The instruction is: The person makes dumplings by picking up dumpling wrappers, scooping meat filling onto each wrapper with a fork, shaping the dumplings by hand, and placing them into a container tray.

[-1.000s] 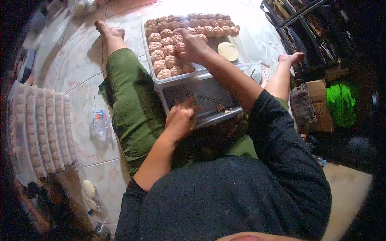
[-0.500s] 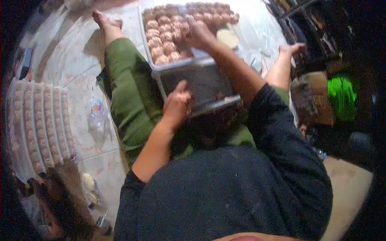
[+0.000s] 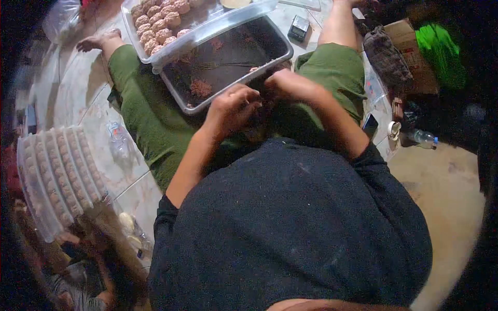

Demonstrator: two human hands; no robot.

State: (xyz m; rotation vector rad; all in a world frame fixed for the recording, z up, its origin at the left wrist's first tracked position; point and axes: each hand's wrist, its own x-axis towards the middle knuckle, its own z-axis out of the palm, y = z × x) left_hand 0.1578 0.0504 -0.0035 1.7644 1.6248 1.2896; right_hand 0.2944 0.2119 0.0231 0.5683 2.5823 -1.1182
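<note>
A clear plastic tray (image 3: pixel 148 52) at the top holds rows of rough meat-coloured balls (image 3: pixel 166 22). It overlaps the far side of a dark bin (image 3: pixel 182 103) with reddish mince scraps (image 3: pixel 201 88) inside. At the bin's near edge is my left hand (image 3: pixel 231 106), its fingers curled in; whatever they may hold is too small to make out. My right hand (image 3: pixel 291 85) is bent downward just beyond the bin's near right edge, its fingertips lost in shadow close to my left hand.
Stacked clear trays of balls (image 3: pixel 62 173) stand on the tiles at left, near a plastic bag (image 3: pixel 119 140). A small scale (image 3: pixel 299 28) sits beyond the bin. At right are a cardboard box (image 3: pixel 415 57), green cloth (image 3: pixel 438 46), a bottle (image 3: pixel 423 138) and a phone (image 3: pixel 370 124). Another person's arm shows lower left.
The view has tilted down. My right hand has left the ball tray and come back beside the bin's near edge. My left hand has drawn back to that edge, fingers curled.
</note>
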